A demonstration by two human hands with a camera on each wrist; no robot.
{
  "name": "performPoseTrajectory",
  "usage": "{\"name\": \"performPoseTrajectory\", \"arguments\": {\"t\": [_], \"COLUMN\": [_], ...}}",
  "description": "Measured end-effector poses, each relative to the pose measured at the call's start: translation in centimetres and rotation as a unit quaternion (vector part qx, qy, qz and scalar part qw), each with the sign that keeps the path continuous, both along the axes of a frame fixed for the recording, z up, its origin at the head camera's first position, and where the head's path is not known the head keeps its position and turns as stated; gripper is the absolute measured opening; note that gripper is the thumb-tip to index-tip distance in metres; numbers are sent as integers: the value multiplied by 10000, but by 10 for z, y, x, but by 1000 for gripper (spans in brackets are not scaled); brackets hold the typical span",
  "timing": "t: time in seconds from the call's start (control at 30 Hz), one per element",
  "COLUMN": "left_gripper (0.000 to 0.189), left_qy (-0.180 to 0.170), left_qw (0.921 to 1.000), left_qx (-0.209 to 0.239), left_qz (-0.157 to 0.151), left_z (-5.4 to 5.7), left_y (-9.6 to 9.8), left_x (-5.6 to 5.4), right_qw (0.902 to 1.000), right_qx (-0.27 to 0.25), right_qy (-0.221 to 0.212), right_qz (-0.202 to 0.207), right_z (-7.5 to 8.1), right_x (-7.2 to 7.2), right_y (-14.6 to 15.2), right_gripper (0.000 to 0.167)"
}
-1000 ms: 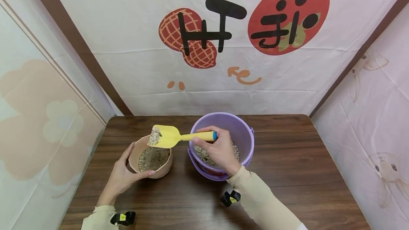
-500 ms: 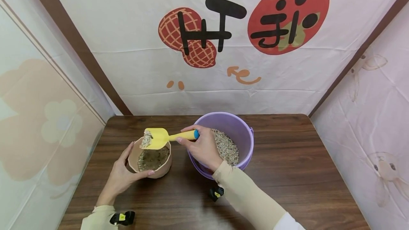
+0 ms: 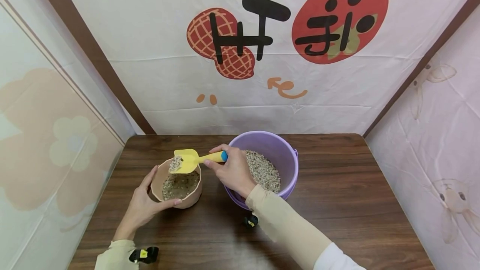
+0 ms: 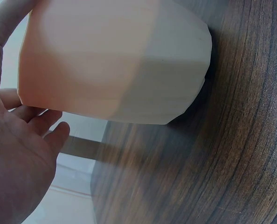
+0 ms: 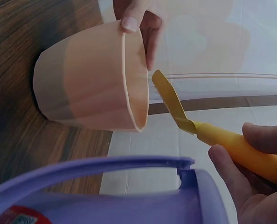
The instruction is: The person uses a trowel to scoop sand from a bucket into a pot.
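In the head view my left hand point(image 3: 141, 208) grips a beige flowerpot point(image 3: 193, 199) by the rim, thumb on the near side and fingers round the left. Damp-looking grit point(image 3: 180, 185) lies inside the pot, which stands on the table. My right hand point(image 3: 234, 171) pinches the handle of a yellow toy shovel point(image 3: 189, 162). Its blade hangs above the pot's far side, with a little gravel point(image 3: 175, 163) towards its tip. The right wrist view puts the shovel blade point(image 5: 170, 99) just off the pot's opening, apart from the rim.
A purple bucket point(image 3: 288, 163) part-filled with gravel point(image 3: 264, 174) stands right of the pot, under my right hand. Its handle point(image 5: 96, 164) hangs down the near side. A fabric wall point(image 3: 240, 116) backs the wooden table point(image 3: 337, 203).
My right hand has moved left from over the bucket, bringing the shovel farther over the pot. The gravel on the blade looks less than before. The left hand and pot stay put.
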State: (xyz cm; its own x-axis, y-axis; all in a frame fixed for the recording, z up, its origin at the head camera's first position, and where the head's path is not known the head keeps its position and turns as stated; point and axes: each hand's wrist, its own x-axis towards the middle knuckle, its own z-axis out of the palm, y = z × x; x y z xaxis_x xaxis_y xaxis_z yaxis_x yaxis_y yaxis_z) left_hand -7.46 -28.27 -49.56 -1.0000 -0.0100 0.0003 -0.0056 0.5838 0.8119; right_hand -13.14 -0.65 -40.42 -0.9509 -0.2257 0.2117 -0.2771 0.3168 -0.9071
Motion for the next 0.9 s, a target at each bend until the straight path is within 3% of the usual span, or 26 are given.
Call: {"name": "performPoseTrajectory", "arguments": {"t": [0.37, 0.9], "left_gripper": [128, 128], "left_qy": [8, 52], "left_qw": [10000, 10000], "left_qx": [29, -71], "left_qz": [8, 16], "left_z": [0, -1], "left_y": [0, 0], "left_x": [0, -1], "right_qw": [9993, 9859], "right_qx": [294, 1168], "right_qy": [202, 1194], "right_qz": [98, 74], "right_z": [4, 13], "right_x": [1, 4], "right_y": [13, 23], "right_gripper": [22, 24]}}
